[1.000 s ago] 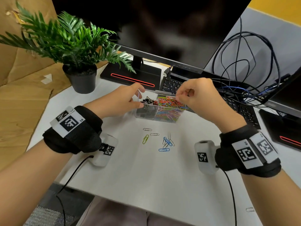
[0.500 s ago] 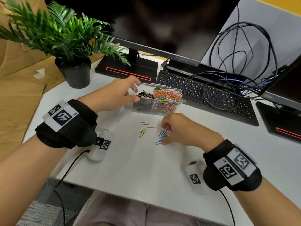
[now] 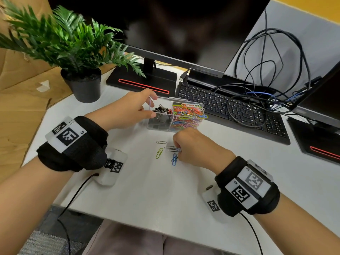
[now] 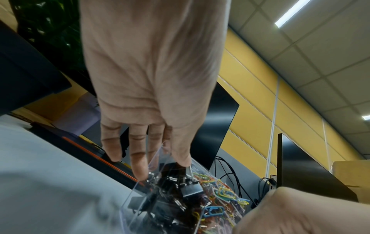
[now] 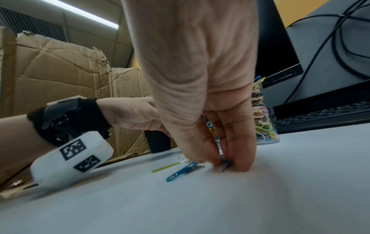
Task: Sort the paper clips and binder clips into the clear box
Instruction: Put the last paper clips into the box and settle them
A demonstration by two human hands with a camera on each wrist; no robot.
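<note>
The clear box (image 3: 160, 125) stands on the white table, black binder clips (image 3: 161, 109) in its left half and coloured paper clips (image 3: 187, 113) in its right half. My left hand (image 3: 128, 111) grips the box's left wall, thumb on the near side and fingers on the far side (image 4: 140, 159). My right hand (image 3: 191, 146) is down on the table just in front of the box, and its fingertips (image 5: 243, 166) pinch a blue paper clip (image 5: 224, 163). Loose on the table lie another blue clip (image 3: 174, 160), a green clip (image 3: 159, 153) and silver clips (image 3: 161, 142).
A potted plant (image 3: 81, 83) stands at the back left. A monitor base (image 3: 141, 80) and a keyboard (image 3: 230, 111) under tangled cables (image 3: 272, 74) sit behind the box. A second monitor base (image 3: 316, 142) is at the right. Cardboard (image 3: 20, 100) lies left of the table.
My right hand came down from above the box to the loose clips on the table and has closed on a blue one. My left hand has stayed on the box.
</note>
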